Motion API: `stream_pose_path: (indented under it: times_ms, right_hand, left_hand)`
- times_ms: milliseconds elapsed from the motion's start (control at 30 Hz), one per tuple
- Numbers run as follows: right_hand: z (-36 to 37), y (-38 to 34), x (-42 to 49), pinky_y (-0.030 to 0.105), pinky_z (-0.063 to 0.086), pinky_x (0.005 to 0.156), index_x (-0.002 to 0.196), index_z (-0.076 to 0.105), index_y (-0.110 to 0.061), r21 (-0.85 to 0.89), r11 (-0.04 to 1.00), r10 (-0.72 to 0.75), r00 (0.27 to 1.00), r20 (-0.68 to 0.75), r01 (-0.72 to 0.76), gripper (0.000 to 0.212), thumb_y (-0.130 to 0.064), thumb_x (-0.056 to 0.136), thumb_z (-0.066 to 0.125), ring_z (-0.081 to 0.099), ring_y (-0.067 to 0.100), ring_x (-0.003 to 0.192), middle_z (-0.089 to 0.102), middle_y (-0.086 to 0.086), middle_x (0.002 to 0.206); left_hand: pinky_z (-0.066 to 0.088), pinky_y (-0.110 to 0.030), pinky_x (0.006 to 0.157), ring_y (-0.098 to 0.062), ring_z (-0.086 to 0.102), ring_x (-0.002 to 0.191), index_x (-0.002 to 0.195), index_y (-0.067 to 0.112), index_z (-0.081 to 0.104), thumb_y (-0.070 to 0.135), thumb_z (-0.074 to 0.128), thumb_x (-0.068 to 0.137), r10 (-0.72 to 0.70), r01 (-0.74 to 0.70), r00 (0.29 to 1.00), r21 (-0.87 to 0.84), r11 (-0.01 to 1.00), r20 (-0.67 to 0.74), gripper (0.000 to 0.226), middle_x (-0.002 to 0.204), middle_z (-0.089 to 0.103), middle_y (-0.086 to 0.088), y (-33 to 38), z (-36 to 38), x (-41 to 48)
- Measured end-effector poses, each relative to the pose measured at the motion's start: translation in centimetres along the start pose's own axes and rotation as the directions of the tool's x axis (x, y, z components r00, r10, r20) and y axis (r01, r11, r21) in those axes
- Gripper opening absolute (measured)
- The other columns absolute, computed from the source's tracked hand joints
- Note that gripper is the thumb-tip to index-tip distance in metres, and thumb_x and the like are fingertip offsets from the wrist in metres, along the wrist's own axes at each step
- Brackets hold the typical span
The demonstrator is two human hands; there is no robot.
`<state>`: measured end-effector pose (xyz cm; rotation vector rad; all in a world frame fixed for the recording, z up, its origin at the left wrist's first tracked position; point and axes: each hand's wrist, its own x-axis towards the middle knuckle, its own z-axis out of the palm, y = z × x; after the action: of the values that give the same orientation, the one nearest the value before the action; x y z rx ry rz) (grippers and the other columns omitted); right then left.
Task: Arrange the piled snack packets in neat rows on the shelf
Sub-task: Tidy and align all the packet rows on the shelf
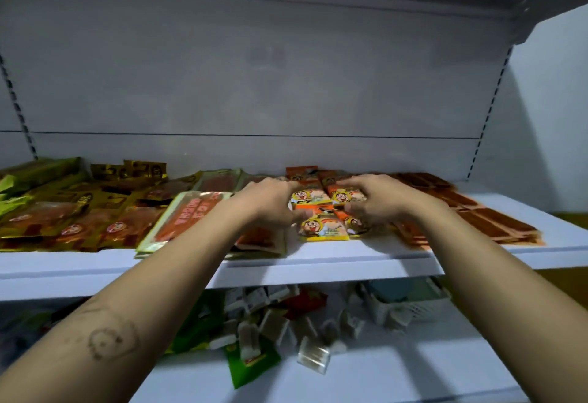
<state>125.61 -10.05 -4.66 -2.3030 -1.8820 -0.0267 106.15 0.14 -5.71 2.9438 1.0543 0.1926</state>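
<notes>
- The left hand (270, 200) and right hand (374, 204) sit close together on the orange packets (321, 227). Each curls over them, fingers on the far packets and thumb at the nearer ones, so both seem to grip from either side. Blur hides the fingertips.
- The step looks like squaring this small group into a block. Best done by pressing inward evenly from both sides so the edges line up, then sliding the block as one piece instead of lifting it.
- Keep the palms low and flat. These are slick, soft pouches that will likely skate over each other if squeezed hard or tipped.
- Line the front edge of the block up with the shelf (350, 253) lip, which gives a straight guide for the row.
- The orange packets lie flat in the middle of the shelf, near its front, about two across and two deep, overlapping a little. Each shows a cartoon face on orange above a yellow band. More of the same kind lie behind the hands.
- Just right of them lie brown packs (496, 221), already set in flat rows. Don't nudge these.
- To the left are pale-edged packs (187, 215), partly under the left forearm, then gold packets (73, 221) in a looser pile, probably yet to be sorted.
- Below, the lower shelf (397, 377) holds a jumble of small sachets (276, 326).
</notes>
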Motion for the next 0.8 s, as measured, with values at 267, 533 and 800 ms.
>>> stream_pose_path:
  times_ms: [267,533,800]
  right_hand:
    - [-0.3,8.2,9.1,0.027,0.04,0.097,0.145,0.048,-0.02,-0.082,0.995,-0.038,0.991,0.132,0.049,0.054,-0.037,0.095,0.061,0.051,0.027,0.128,0.054,0.006,0.142]
    - [2.7,10.1,19.4,0.033,0.045,0.1,0.144,0.049,-0.023,0.003,0.992,-0.125,0.965,0.231,0.128,0.047,-0.025,0.098,0.058,0.053,0.025,0.124,0.053,0.005,0.141]
    - [5.0,10.1,23.6,0.039,0.044,0.104,0.137,0.057,-0.021,0.029,0.983,-0.186,0.961,0.203,0.184,0.048,-0.038,0.092,0.063,0.054,0.026,0.124,0.058,0.006,0.137]
  left_hand:
    - [0.045,-0.04,0.103,-0.031,0.052,0.126,0.145,0.019,0.045,0.052,0.05,0.098,-0.254,0.255,0.966,-0.019,0.967,0.036,0.058,0.142,0.055,-0.01,1.5,1.0,11.3]
    - [0.049,-0.032,0.097,-0.026,0.054,0.123,0.144,0.022,0.047,0.031,0.056,0.1,-0.38,0.388,0.919,-0.061,0.92,0.108,0.046,0.143,0.052,-0.006,-0.4,3.9,19.5]
    - [0.037,-0.036,0.107,-0.025,0.047,0.133,0.151,0.033,0.04,0.048,0.038,0.104,-0.329,0.359,0.908,-0.076,0.93,0.257,0.049,0.152,0.046,-0.007,-1.0,4.4,23.1]
